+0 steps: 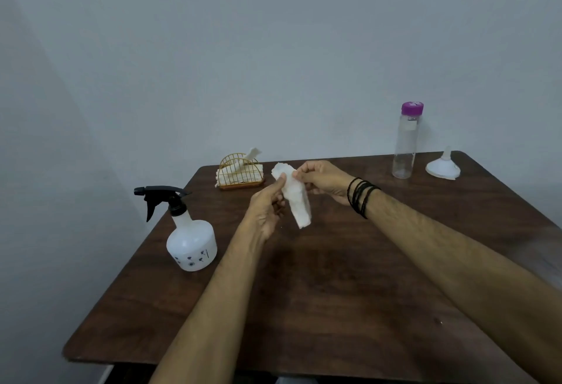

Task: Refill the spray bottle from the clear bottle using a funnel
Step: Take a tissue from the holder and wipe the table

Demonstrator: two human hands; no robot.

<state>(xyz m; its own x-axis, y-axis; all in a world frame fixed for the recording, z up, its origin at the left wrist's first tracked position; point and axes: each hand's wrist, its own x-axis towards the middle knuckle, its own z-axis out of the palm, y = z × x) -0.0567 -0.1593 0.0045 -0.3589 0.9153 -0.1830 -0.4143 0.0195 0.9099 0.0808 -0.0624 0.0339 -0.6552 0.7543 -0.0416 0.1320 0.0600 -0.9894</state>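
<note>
Two bare hands up over a brown wooden table (334, 277), both pinching one white paper napkin (293, 198). Left hand (267, 210) with thumb pressed on the napkin's top left part, fingers curled behind it. Right hand (319, 180) with fingertips closed on the top right edge. Napkin folded long and thin, top end near the fingers, bottom end hanging down and a bit to the right, clear of the table. Black bands (362, 196) around the right wrist.

Spray bottle (190, 237) standing up on the left side of the table, well apart from the hands. White round body, black trigger top, nozzle pointing left. Little dark flower prints low on the body; too small to tell any words.

Clear bottle (406, 143) standing straight up at the far right of the table, purple cap on top. Looks see-through all the way down. Small pale label near the top, writing too tiny to read.

White funnel (442, 166) just beside the clear bottle, on its right. Wide mouth down on the table, thin spout pointing up.

Gold wire napkin holder (241, 172) at the far edge, just beyond the hands, with white napkins inside and one sticking up out of the top.

Plain grey wall (273, 49) behind everything. No brand names to read anywhere.
</note>
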